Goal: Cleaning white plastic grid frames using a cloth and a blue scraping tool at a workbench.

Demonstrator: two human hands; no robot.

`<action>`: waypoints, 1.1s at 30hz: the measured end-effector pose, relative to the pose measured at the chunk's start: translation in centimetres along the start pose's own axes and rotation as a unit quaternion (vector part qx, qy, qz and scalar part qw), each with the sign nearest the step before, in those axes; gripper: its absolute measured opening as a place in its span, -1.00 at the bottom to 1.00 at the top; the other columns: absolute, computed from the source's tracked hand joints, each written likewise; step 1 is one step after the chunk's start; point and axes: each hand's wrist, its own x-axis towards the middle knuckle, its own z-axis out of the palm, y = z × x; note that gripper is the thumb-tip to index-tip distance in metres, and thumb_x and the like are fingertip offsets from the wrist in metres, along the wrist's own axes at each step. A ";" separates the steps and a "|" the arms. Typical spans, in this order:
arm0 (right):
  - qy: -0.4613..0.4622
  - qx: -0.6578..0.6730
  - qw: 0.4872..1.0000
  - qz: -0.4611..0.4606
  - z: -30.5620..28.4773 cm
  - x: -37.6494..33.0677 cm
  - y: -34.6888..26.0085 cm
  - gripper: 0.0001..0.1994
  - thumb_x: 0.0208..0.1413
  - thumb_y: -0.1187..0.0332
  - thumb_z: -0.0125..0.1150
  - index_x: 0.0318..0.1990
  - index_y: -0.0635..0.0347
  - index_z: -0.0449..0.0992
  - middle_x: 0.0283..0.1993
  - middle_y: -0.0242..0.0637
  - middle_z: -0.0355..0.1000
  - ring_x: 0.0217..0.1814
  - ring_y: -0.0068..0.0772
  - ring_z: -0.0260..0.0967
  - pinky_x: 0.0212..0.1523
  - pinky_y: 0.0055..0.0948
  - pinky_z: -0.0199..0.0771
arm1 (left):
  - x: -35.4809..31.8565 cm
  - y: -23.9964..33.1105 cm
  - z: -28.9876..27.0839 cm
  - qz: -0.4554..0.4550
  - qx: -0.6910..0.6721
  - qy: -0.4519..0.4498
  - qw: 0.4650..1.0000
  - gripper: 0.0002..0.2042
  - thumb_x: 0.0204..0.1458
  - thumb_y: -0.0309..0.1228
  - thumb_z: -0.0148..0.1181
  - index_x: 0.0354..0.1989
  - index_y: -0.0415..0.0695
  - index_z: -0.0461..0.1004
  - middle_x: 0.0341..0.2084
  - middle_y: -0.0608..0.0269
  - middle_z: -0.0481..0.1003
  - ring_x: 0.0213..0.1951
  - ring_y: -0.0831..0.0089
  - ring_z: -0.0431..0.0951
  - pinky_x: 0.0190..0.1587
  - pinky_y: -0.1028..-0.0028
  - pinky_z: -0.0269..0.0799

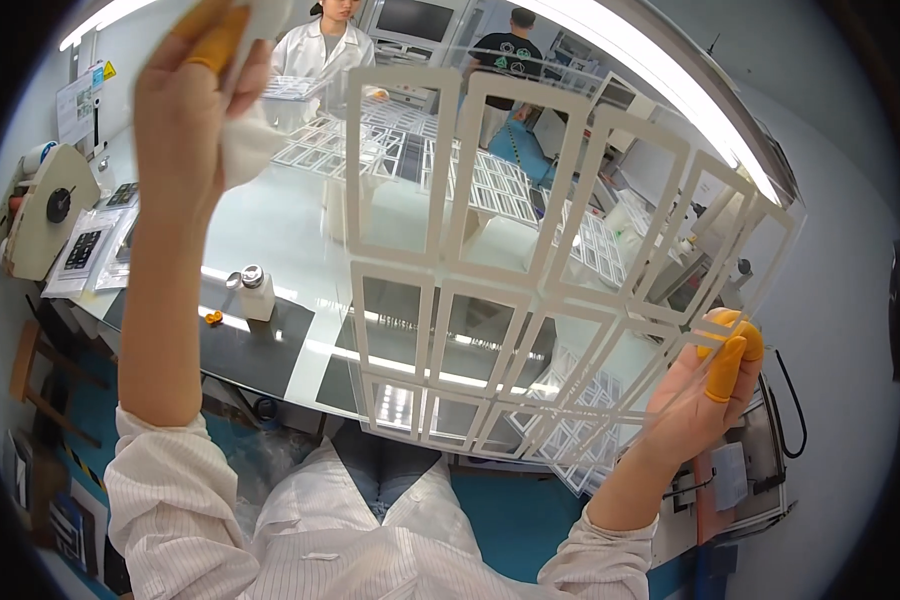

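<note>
A clear sheet printed with rows of white rectangular frames (450,268) stands tilted up before me, above the table. My right hand (698,395), with orange finger cots, is closed on the sheet's right edge. At the upper left my left hand (182,120) is raised, apart from the sheet, also in orange finger cots and slightly blurred. Its fingers are closed on a white cloth (250,150), which hangs down beside the palm. Through the sheet I see the table and more framed sheets behind.
A white pump bottle (258,298) and an orange finger cot (213,318) stand on the dark mat. Similar sheets (485,185) lie across the table (260,220). Left is a beige machine (45,215). A person in a white coat (320,50) and another in black (510,50) are beyond.
</note>
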 end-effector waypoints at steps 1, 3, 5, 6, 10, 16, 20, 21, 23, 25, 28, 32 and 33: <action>0.011 -0.008 1.000 -0.021 0.0 0.0 0.1 -0.75 0.09 0.34 -0.02 -0.12 0.27 0.34 -0.14 -0.26 0.34 -0.03 -0.41 0.26 0.17 -0.35 0.04 | -0.7 1.3 -1.1 0.050 -0.009 -0.036 0.998 -0.64 -0.04 -0.59 -0.24 -0.03 -0.28 0.31 -0.57 0.23 0.38 -0.56 0.69 0.30 -0.58 0.69 0.15; 0.019 -0.018 0.999 -0.041 0.1 0.0 0.2 -0.75 0.10 0.33 -0.03 -0.12 0.26 0.34 -0.14 -0.26 0.34 -0.03 -0.41 0.27 0.17 -0.34 0.05 | -3.9 4.8 1.2 0.085 0.272 0.062 0.957 -0.64 -0.07 -0.64 -0.20 -0.05 -0.28 0.34 -0.50 0.23 0.40 -0.56 0.67 0.30 -0.57 0.67 0.18; 0.044 -0.055 0.996 -0.059 -0.1 -0.2 0.3 -0.75 0.10 0.31 -0.03 -0.12 0.25 0.35 -0.15 -0.27 0.34 -0.04 -0.41 0.27 0.16 -0.32 0.08 | -4.1 4.8 4.3 0.421 0.222 -0.111 0.872 -0.61 -0.16 -0.67 -0.08 -0.07 -0.26 0.38 -0.40 0.20 0.41 -0.58 0.63 0.30 -0.54 0.65 0.22; 0.044 -0.067 0.995 -0.059 -0.6 -0.2 0.1 -0.75 0.10 0.31 -0.03 -0.12 0.25 0.35 -0.15 -0.27 0.34 -0.04 -0.41 0.27 0.16 -0.32 0.08 | -5.8 5.6 6.8 0.350 0.253 -0.138 0.891 -0.59 -0.21 -0.67 -0.01 -0.08 -0.25 0.39 -0.40 0.20 0.40 -0.60 0.59 0.31 -0.54 0.64 0.25; 0.022 -0.044 0.997 -0.063 1.1 -0.5 -0.1 -0.75 0.09 0.30 -0.02 -0.12 0.23 0.35 -0.16 -0.28 0.34 -0.05 -0.40 0.28 0.16 -0.29 0.08 | -8.8 6.6 8.9 0.307 0.329 -0.150 0.880 -0.52 -0.37 -0.66 0.18 -0.11 -0.24 0.42 -0.55 0.26 0.29 -0.67 0.55 0.27 -0.68 0.62 0.24; -0.013 -0.003 0.998 -0.064 -0.1 -0.4 -0.7 -0.75 0.08 0.30 0.00 -0.12 0.21 0.35 -0.14 -0.28 0.34 -0.04 -0.40 0.27 0.19 -0.26 0.05 | -8.1 6.2 10.5 0.332 0.307 -0.073 0.889 -0.53 -0.43 -0.61 0.24 -0.16 -0.26 0.45 -0.59 0.29 0.28 -0.71 0.59 0.24 -0.75 0.66 0.16; -0.016 0.024 0.998 -0.049 0.1 -0.6 -0.8 -0.75 0.08 0.29 0.00 -0.12 0.19 0.35 -0.15 -0.30 0.34 -0.02 -0.40 0.25 0.20 -0.27 0.01 | -9.3 6.6 10.9 0.354 0.347 -0.063 0.866 -0.55 -0.42 -0.61 0.24 -0.19 -0.27 0.46 -0.62 0.30 0.26 -0.72 0.59 0.21 -0.77 0.67 0.12; -0.017 0.024 0.998 -0.049 0.2 -0.5 -0.8 -0.75 0.08 0.29 0.00 -0.12 0.19 0.35 -0.15 -0.30 0.34 -0.02 -0.40 0.25 0.20 -0.27 0.01 | -9.9 6.6 10.9 0.319 0.322 -0.069 0.889 -0.57 -0.43 -0.62 0.23 -0.21 -0.27 0.47 -0.63 0.30 0.25 -0.72 0.60 0.20 -0.78 0.67 0.11; -0.038 0.013 0.998 -0.044 0.3 -0.4 -0.4 -0.76 0.09 0.29 0.00 -0.12 0.17 0.35 -0.15 -0.31 0.34 -0.02 -0.41 0.25 0.21 -0.26 0.01 | -10.4 6.1 10.7 0.281 0.298 -0.075 0.909 -0.58 -0.43 -0.62 0.23 -0.22 -0.28 0.48 -0.64 0.31 0.23 -0.73 0.60 0.19 -0.79 0.67 0.10; -0.039 0.011 0.998 -0.047 0.1 -0.4 -0.4 -0.76 0.09 0.29 0.00 -0.12 0.18 0.35 -0.16 -0.31 0.34 -0.03 -0.41 0.25 0.19 -0.26 0.02 | -9.5 6.3 10.7 0.315 0.353 -0.088 0.876 -0.60 -0.40 -0.63 0.22 -0.23 -0.29 0.47 -0.62 0.29 0.23 -0.73 0.58 0.20 -0.78 0.66 0.13; -0.037 -0.007 0.998 -0.057 -0.1 -0.3 -0.2 -0.76 0.08 0.29 0.01 -0.13 0.19 0.35 -0.16 -0.31 0.34 -0.05 -0.41 0.25 0.17 -0.28 0.04 | -7.8 6.1 10.6 0.354 0.358 -0.093 0.859 -0.61 -0.35 -0.62 0.20 -0.19 -0.29 0.45 -0.59 0.27 0.24 -0.72 0.55 0.22 -0.75 0.63 0.19; 0.017 -0.051 0.996 -0.077 -0.1 -0.3 0.5 -0.78 0.06 0.33 0.03 -0.16 0.21 0.36 -0.17 -0.31 0.34 -0.07 -0.43 0.26 0.13 -0.30 0.07 | -6.8 6.9 10.0 0.338 0.369 -0.128 0.857 -0.64 -0.29 -0.64 0.14 -0.18 -0.30 0.42 -0.49 0.19 0.32 -0.65 0.48 0.32 -0.64 0.59 0.29; 0.021 -0.052 0.995 -0.079 0.0 -0.2 0.6 -0.78 0.06 0.33 0.03 -0.16 0.21 0.36 -0.17 -0.31 0.34 -0.07 -0.43 0.26 0.13 -0.30 0.07 | -6.5 7.6 9.7 0.341 0.366 -0.129 0.856 -0.64 -0.29 -0.64 0.14 -0.18 -0.30 0.42 -0.49 0.19 0.32 -0.65 0.48 0.32 -0.64 0.59 0.29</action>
